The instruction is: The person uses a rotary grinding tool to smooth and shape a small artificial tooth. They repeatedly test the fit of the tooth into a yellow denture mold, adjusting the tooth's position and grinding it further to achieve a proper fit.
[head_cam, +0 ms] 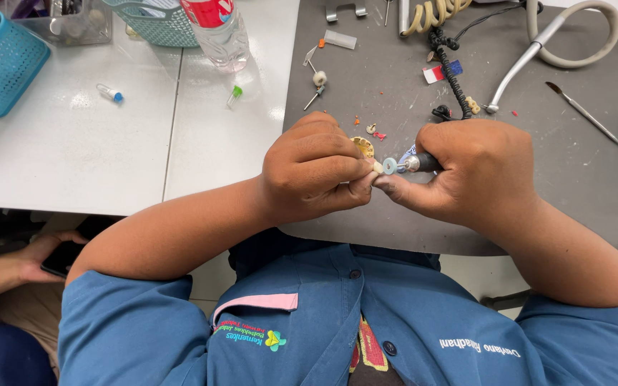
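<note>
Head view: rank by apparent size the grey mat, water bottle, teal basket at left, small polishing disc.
1. grey mat
2. teal basket, cut by the frame edge
3. water bottle, also cut off, so 2 and 3 are unsure
4. polishing disc

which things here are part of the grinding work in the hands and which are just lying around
In use: left hand, small pale piece, right hand, rotary handpiece with disc, grey mat.
Lying about: water bottle, teal basket, thin spatula, small vial.

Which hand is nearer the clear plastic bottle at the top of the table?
Left. The left hand lies below the plastic bottle and a little to its right in the picture; the right hand, gripping a rotary handpiece, sits farther right on the grey mat.
</note>
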